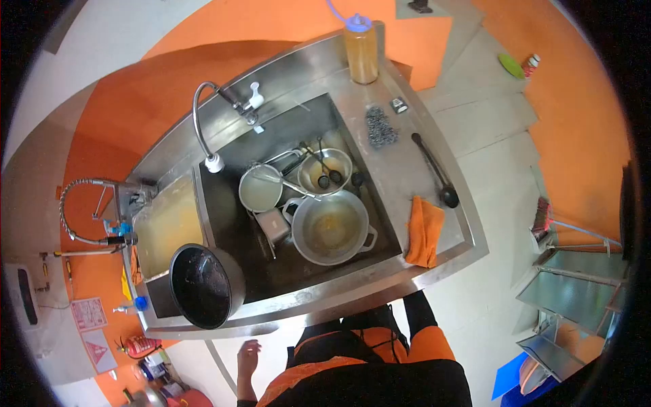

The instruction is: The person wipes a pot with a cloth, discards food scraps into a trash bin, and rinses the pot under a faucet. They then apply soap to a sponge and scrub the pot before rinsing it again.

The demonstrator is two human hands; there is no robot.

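head view. one deep, round, black pot (207,286) is seen at the near left corner of the stainless-steel sink (319,308), mouth tilted, inside glossy. handling, as judged: stiff-walled, moderately heavy, possibly slippery if wet; best grasped by rim and outer wall, two-handed. left hand (249,354): bare, fingers loosely curled, clamped on nothing, held near the pot but apart. right hand: not seen; its grip cannot be told. also listed: a two-handled grey metal pan (331,230), set in the basin.
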